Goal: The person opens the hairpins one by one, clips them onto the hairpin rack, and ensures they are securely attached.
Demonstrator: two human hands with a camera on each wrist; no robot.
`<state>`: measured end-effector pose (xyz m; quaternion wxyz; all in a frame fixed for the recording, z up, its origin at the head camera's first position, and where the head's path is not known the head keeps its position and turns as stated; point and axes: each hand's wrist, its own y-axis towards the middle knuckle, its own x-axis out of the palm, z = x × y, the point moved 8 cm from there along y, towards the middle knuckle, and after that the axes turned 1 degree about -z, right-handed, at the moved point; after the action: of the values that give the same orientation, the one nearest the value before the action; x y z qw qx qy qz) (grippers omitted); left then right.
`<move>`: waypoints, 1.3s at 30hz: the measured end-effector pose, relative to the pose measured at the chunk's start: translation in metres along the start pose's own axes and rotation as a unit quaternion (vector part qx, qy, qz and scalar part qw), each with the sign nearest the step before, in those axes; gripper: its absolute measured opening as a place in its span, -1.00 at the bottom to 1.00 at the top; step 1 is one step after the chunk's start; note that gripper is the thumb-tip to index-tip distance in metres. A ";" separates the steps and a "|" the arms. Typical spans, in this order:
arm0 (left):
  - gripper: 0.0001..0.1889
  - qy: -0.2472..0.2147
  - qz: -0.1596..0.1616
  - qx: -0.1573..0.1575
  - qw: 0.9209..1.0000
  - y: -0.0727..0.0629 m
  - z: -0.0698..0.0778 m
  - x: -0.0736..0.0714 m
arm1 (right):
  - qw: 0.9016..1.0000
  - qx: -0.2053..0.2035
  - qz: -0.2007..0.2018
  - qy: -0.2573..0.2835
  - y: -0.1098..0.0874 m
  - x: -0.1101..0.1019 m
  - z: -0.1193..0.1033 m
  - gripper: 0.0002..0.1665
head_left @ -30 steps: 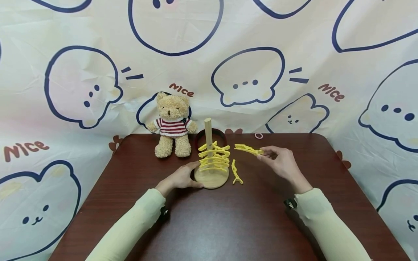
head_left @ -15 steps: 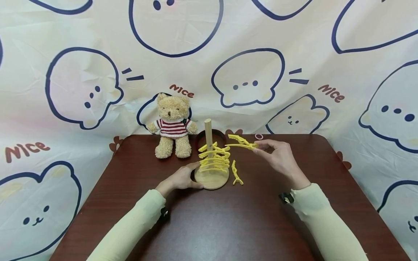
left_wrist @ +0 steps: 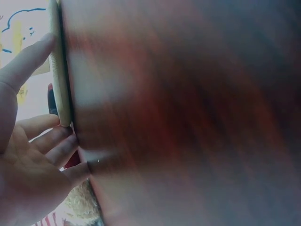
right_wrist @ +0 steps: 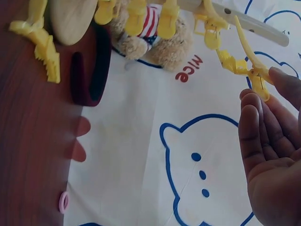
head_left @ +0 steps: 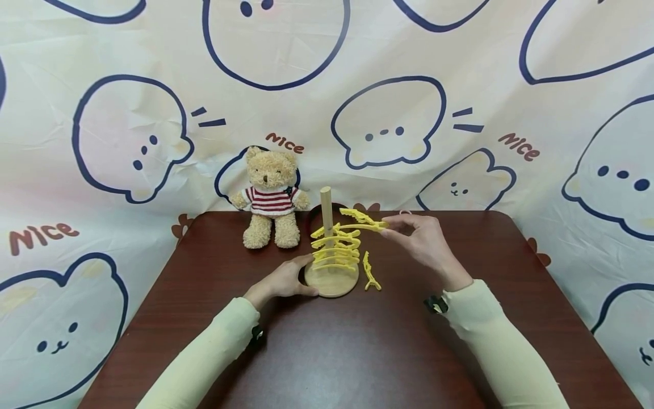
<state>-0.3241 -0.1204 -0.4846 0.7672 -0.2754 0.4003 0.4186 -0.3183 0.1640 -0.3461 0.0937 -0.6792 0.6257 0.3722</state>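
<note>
A wooden stand has a round base (head_left: 331,286) and an upright post (head_left: 326,205). Several yellow hair clips (head_left: 334,253) are clamped one above another along the post. My left hand (head_left: 283,279) holds the base at its left rim; in the left wrist view the thumb (left_wrist: 33,59) and fingers span its edge. Between thumb and fingertips, my right hand (head_left: 425,241) pinches the handle end of another yellow hair clip (right_wrist: 256,72). That clip is spread apart, its toothed side (right_wrist: 230,62) toward the post near the upper clips. One more hair clip (head_left: 370,272) lies right of the base.
Behind the stand is a dark red headband (right_wrist: 97,66). A teddy bear (head_left: 271,199) in a striped shirt sits at the back left. Near the table's back edge lies a pink ring (right_wrist: 64,202). A patterned cloth (head_left: 388,45) hangs behind the table (head_left: 357,352).
My right hand has moved left toward the post with its hair clip, which has gone from closed to spread apart. My left hand stays on the base.
</note>
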 end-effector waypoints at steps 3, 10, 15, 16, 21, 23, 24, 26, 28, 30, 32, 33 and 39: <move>0.00 -0.005 -0.001 -0.005 1.000 0.000 0.000 0.000 | 1.000 -0.009 -0.005 0.011 0.002 0.005 -0.007 -0.64; 0.01 -0.010 -0.003 -0.006 1.000 -0.001 0.001 0.000 | 0.999 -0.014 -0.020 0.020 0.008 0.016 -0.020 -0.63; 0.01 -0.011 -0.004 -0.005 1.000 0.000 0.000 0.000 | 0.999 -0.024 -0.030 0.024 0.011 0.022 -0.028 -0.66; 0.01 -0.011 -0.005 -0.005 1.000 0.000 0.000 0.000 | 0.999 -0.025 -0.031 0.026 0.012 0.023 -0.029 -0.67; 0.01 -0.012 -0.006 -0.007 1.000 0.000 -0.001 0.001 | 0.998 -0.033 -0.039 0.041 0.015 0.029 -0.036 -0.69; 0.00 -0.012 -0.007 -0.007 1.000 0.000 -0.001 0.001 | 0.997 -0.039 -0.041 0.046 0.016 0.032 -0.038 -0.68; 0.00 -0.012 -0.007 -0.007 1.000 0.000 -0.001 0.001 | 0.997 -0.042 -0.040 0.047 0.017 0.033 -0.039 -0.67; 0.00 -0.013 -0.008 -0.007 1.000 0.000 0.000 0.000 | 0.997 -0.044 -0.039 0.049 0.018 0.034 -0.040 -0.67; 0.00 -0.013 -0.009 -0.008 1.000 0.000 0.000 0.000 | 0.997 -0.043 -0.038 0.050 0.018 0.035 -0.041 -0.68; 0.01 -0.014 -0.010 -0.009 1.000 0.000 0.001 -0.001 | 0.997 -0.040 -0.038 0.051 0.019 0.036 -0.041 -0.69; 0.01 -0.014 -0.009 -0.011 1.000 0.000 0.001 -0.001 | 0.997 -0.040 -0.040 0.053 0.019 0.036 -0.041 -0.69; 0.01 -0.013 -0.010 -0.013 1.000 -0.001 0.000 -0.001 | 0.997 -0.040 -0.042 0.055 0.020 0.037 -0.042 -0.69; 0.01 -0.010 -0.013 -0.019 1.000 -0.001 0.000 0.000 | 0.996 -0.038 -0.053 0.060 0.020 0.042 -0.043 -0.70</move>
<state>-0.3229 -0.1211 -0.4840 0.7716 -0.2907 0.3806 0.4187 -0.3223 0.1023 -0.3353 0.0493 -0.7355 0.5790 0.3485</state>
